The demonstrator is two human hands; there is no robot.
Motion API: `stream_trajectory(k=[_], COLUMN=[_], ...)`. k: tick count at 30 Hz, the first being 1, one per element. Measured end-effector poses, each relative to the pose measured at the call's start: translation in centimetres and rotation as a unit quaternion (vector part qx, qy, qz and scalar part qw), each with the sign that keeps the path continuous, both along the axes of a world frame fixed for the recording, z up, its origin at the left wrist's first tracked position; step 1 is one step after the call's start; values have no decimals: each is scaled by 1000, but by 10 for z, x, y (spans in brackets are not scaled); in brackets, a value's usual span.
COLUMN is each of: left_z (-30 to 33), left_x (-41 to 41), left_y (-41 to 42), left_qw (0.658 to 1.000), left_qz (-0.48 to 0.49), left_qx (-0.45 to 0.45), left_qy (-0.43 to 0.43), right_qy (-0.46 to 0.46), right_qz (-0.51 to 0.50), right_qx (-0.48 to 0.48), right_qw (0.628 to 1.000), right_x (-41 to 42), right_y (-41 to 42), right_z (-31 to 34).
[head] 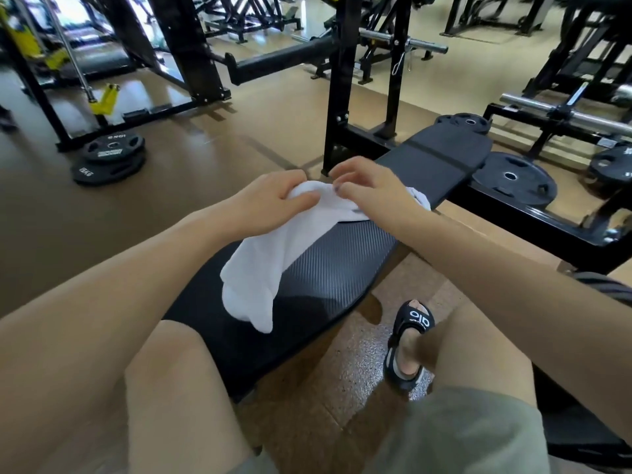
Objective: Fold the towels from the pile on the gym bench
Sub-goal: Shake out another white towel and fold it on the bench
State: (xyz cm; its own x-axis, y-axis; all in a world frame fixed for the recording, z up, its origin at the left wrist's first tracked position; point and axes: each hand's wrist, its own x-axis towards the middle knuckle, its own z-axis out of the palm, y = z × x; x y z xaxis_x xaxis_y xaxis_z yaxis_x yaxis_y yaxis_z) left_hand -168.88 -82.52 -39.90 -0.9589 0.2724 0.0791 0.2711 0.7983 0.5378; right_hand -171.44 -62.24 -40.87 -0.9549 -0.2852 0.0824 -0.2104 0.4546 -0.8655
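**White towel held at its far end over the black worktop**

A white towel [270, 248] lies along the ribbed black worktop [342, 268], running from near the frame's centre down toward 7 o'clock. It is plain, with no stripe or print, soft and rumpled rather than flat. Its far end is bunched up and lifted between the two hands; its near end sags in loose rounded folds and droops onto the pad just beyond the person's left knee. A small part of the cloth shows past the right wrist at 2 o'clock from the bunch, lying on the pad.

The left hand [273, 196] grips the bunched end, fingers curled over the top of the cloth and thumb pressed along its side. The right hand [362, 183] sits just beside it, fingers bent, fingertips pinching the same bunched edge. The hands are close together, nearly touching.

The person straddles the worktop, bare knees on either side, one foot in a black sandal [410, 340] at 5 o'clock on the floor. Weight plates [109, 159] lie on the floor at 10 o'clock, and another plate [513, 179] at 2 o'clock.
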Motion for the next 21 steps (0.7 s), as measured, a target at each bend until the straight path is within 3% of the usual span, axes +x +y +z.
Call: stream_trajectory(k=[5,9,14,17,21], left_z=[5,3,0,3,11], left_x=[3,8,7,6,3], left_y=[-5,-7,-15,-29,-36], left_qw=[1000,993,975,977,993], left_qz=[9,39,65,79,79], left_qx=[14,76,127,123,56], left_qy=[-19,-82,-172,-153,-65], right_qy=[-46,-38,11,68,154], right_qz=[-17,-1,7,14,18], right_qx=[30,49,153,228,322], right_qw=[998,998,988,971,934], right_x=[0,-2,-7,-11,-13], right_y=[-16,-14,-4,6,12], right_z=[-17,-26,-17,-9,-6])
